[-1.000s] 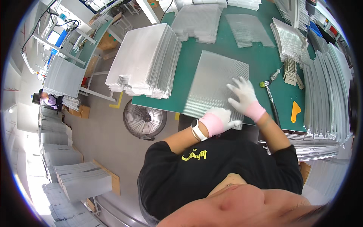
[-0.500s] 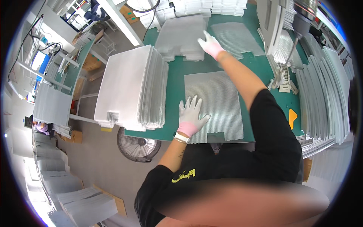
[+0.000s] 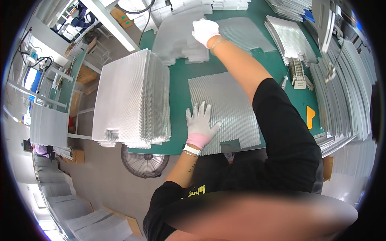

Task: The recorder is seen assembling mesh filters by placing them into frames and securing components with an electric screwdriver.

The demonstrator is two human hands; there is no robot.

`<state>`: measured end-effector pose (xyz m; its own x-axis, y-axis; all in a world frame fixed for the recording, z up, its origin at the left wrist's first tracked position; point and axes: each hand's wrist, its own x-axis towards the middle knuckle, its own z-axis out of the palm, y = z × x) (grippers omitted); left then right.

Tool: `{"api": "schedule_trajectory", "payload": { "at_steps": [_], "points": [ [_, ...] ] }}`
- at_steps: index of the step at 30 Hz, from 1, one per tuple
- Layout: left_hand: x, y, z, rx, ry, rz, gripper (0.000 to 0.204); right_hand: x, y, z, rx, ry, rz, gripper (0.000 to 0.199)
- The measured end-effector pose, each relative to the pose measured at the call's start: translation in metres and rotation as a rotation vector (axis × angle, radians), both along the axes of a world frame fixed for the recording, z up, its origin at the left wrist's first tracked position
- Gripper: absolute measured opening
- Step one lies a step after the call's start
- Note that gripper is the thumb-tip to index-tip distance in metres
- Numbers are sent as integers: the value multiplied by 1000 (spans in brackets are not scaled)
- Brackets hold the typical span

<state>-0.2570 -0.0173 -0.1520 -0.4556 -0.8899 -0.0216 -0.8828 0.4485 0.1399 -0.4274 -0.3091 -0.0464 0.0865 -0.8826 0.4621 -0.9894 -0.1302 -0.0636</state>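
Note:
My left hand (image 3: 200, 122), in a light glove with a pink cuff, lies flat with fingers spread on a grey, finely textured sheet (image 3: 229, 108) near the table's front edge. That sheet has a notch in its near side. Farther off, my right hand (image 3: 206, 30), also gloved, is over the right part of a far pile of grey sheets (image 3: 177, 38). Its fingers look curled, and what they grip, if anything, is hidden. Right of it lies another translucent grey sheet pile (image 3: 245, 34) with a ribbed surface.
A tall stack of notched sheets (image 3: 120, 88) stands on the left of the green table (image 3: 179, 84). To the right are a beige block-like fixture (image 3: 298, 75), a small screwdriver-like tool (image 3: 284, 82), an orange flat piece (image 3: 310, 117) and upright sheets (image 3: 341, 92). A fan (image 3: 144, 160) stands on the floor.
My right hand has moved left and farther away over the far pile, its fingers going from extended to curled. My left hand stays on the near sheet. The view has shifted slightly.

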Motion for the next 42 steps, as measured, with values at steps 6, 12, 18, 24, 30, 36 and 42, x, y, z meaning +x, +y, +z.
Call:
{"api": "schedule_trajectory", "payload": {
  "at_steps": [6,12,18,24,30,36,42],
  "points": [
    [-5,-2,-4,-49,33,-27,82,-2,-14,-4,-546,-274,250,27],
    [-2,-2,-11,-35,21,17,85,-5,43,72,-266,-1228,584,33],
    [-4,-14,-11,55,2,66,87,-56,112,69,-135,-1423,685,41],
    [47,17,40,520,1898,16,90,-109,286,-7,117,-1598,496,50],
    [15,68,45,-4,924,298,74,-113,377,-85,275,-1412,353,41],
    [9,60,21,84,581,466,84,-99,387,-72,282,-805,79,52],
    [14,56,19,45,493,390,87,-99,383,-89,291,-724,109,49]
  ]
}}
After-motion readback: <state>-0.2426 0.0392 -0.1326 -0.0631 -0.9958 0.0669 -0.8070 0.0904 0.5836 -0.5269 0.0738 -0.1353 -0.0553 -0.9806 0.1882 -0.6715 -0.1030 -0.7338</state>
